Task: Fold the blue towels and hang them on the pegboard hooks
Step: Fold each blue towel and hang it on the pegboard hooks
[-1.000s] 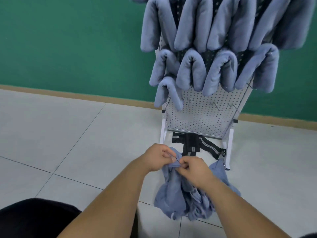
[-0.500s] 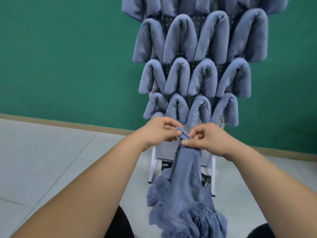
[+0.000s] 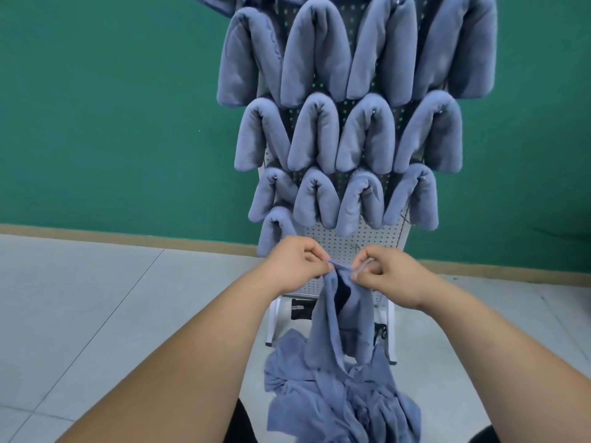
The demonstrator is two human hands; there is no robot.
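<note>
The left forearm [image 3: 192,346], reaching in from 7 o'clock, and the right forearm [image 3: 479,340], from 5 o'clock, are bare from the frame's edge to the wrists. The left hand [image 3: 294,266] and right hand [image 3: 387,276] are bare as well. Black clothing [image 3: 238,426] shows at 6 o'clock between the arms, and a smaller black patch [image 3: 489,436] at 5 o'clock.

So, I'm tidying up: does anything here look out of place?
Yes: a crumpled heap of unfolded blue towels lies on the floor below the pegboard, unlike the neatly folded towels hung above.
</note>
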